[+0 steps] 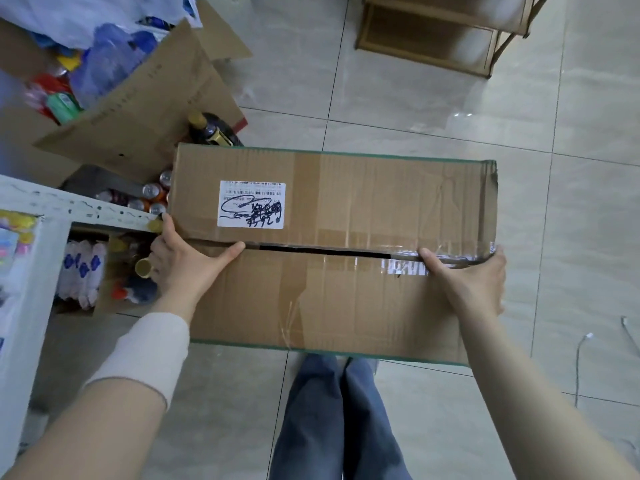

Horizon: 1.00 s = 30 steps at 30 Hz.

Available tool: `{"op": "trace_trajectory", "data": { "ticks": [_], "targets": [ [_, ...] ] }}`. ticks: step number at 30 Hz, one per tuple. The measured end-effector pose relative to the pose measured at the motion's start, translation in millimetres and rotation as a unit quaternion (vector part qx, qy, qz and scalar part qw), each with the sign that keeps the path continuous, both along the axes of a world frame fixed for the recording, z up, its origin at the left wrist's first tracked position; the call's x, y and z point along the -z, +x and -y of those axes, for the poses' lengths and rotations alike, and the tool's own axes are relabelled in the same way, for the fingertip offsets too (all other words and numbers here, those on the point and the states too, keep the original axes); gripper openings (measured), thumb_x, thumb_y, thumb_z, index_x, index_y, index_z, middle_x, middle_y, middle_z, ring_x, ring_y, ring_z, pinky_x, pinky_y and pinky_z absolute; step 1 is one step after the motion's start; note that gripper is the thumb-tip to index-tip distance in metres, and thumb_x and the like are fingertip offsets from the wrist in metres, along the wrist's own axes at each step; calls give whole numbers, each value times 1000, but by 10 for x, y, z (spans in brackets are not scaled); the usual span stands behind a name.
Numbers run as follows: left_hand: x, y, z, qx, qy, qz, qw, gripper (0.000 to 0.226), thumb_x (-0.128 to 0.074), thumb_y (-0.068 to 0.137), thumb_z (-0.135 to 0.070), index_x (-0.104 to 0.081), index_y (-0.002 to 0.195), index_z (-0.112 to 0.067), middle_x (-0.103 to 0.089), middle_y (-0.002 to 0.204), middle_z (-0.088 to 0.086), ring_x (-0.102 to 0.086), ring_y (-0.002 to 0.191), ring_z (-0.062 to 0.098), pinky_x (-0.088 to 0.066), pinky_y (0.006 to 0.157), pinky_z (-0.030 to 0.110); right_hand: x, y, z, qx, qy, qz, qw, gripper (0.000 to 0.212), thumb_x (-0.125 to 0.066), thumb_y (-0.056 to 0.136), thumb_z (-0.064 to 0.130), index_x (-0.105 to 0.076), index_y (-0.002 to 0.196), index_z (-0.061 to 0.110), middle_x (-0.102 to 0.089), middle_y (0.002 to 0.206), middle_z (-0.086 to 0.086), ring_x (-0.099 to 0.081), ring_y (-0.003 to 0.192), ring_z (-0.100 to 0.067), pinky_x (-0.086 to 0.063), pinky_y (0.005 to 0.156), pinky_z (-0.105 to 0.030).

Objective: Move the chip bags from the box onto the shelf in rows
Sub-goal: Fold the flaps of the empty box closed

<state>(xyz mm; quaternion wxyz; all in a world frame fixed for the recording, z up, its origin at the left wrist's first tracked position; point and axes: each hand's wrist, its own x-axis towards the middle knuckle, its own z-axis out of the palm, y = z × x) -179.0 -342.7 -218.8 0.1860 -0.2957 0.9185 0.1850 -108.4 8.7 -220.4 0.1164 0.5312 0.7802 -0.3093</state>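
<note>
- Open tiled floor (pixel 398 109) beyond the far edge of the box (pixel 346 296), running clear up to the wooden shelf (pixel 429 60) at upper right, well apart from the box.
- Free floor past the right end too, with only a thin cable (pixel 578 362) lying there.
- Tight on the left: left end of the box just beside a cluster of cans (pixel 154 192) and a dark bottle (pixel 211 128), with an open carton (pixel 145 109) of bags behind them and a white unit (pixel 24 271) at the view's left edge.
- Near edge of the box over 2 legs in blue jeans (pixel 339 420).
- Box held level above the floor, long axis running left to right across the view, top face up toward the camera.
- 2 top flaps closed, meeting along the long axis with a narrow dark gap (pixel 322 251) at the seam; contents hidden.
- White label (pixel 251 205) with black scribble on the far flap, toward the left end; green trim along the far and near edges.
- Left hand (pixel 183 265) at the left end, thumb flat on top at the seam, fingers (pixel 166 223) wrapped over the left side, grasping the box.
- Right hand (pixel 474 285) at the right end, thumb along the taped seam, rest of the fingers curled round the end wall and mostly out of sight, grasping the box.
- Box spanning between the 2 hands, both placed at the seam line.
</note>
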Motion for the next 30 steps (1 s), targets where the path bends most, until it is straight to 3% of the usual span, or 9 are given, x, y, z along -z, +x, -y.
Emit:
{"op": "trace_trajectory", "data": {
  "ticks": [4,8,16,30],
  "targets": [
    [-62,-71,-66,-20,8,8,1000,127,-76,56,-63,6,146,-28,-14,149,18,-15,138,34,-15,111,52,-9,-99,1,17,-8,14,1000,123,-78,51,62,-11,146,19,-23,151,-3,-22,138,-26,-20,105,-55],
    [-119,-53,-111,-37,19,12,999,128,-76,56,-64,7,146,-27,-14,149,18,-14,138,33,-15,111,51,10,-91,-1,22,9,-19,1000,117,-80,49,60,-22,141,18,-33,145,-4,-28,135,-26,-23,104,-52],
    [-430,-100,-510,-27,-3,-47,999,124,-78,56,-59,-2,147,-23,-19,148,19,-16,136,34,-15,109,53,-234,5,-288,48,12,-51,998,112,-81,48,59,-28,137,19,-38,142,-3,-30,134,-25,-25,105,-50],
    [-1370,-507,-2482,15,-24,-128,991,127,-77,52,-64,-1,147,-26,-17,150,17,-11,139,32,-12,111,54,-922,-103,-2181,91,-20,-151,984,105,-83,49,53,-33,133,14,-43,136,-8,-34,130,-29,-28,103,-48]
  ]
}}
